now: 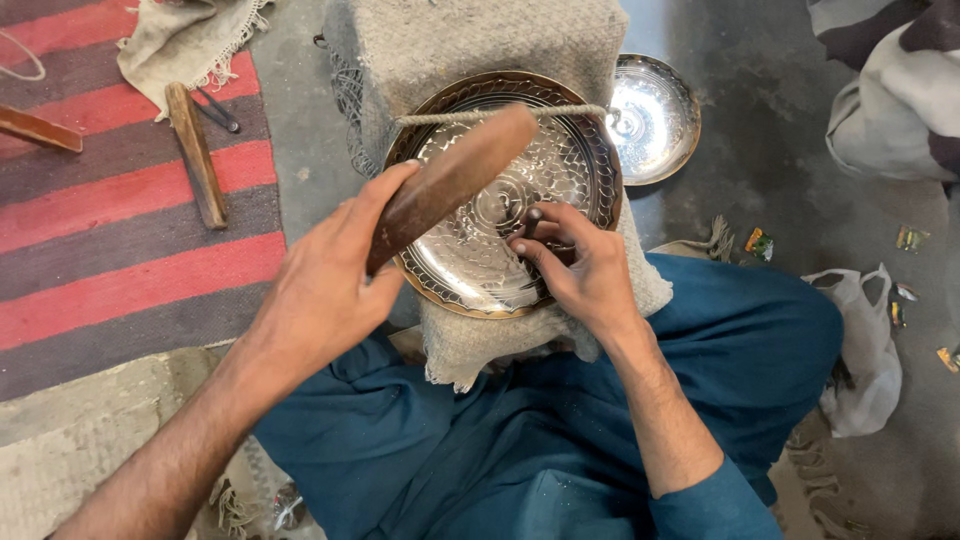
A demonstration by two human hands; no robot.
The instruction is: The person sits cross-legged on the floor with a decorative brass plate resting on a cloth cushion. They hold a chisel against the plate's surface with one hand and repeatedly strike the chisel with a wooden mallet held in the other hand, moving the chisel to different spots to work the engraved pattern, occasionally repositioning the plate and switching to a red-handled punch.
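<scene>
Head view: left hand [325, 285] grips wooden mallet [450, 182], raised; right hand [580, 265] pinches punch [532, 222] on engraved plate [505, 190]. Chasing step; next strike needs a square hit on the punch top.

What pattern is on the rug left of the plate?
Red and dark grey stripes on the rug; head view, the only one, shows it.

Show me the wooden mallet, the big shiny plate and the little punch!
wooden mallet [455, 180], head view, middle of its brown body.
big shiny plate [560, 165], head view, patterned surface right of centre.
little punch [532, 218], head view, dark top end above the fingers.
</scene>
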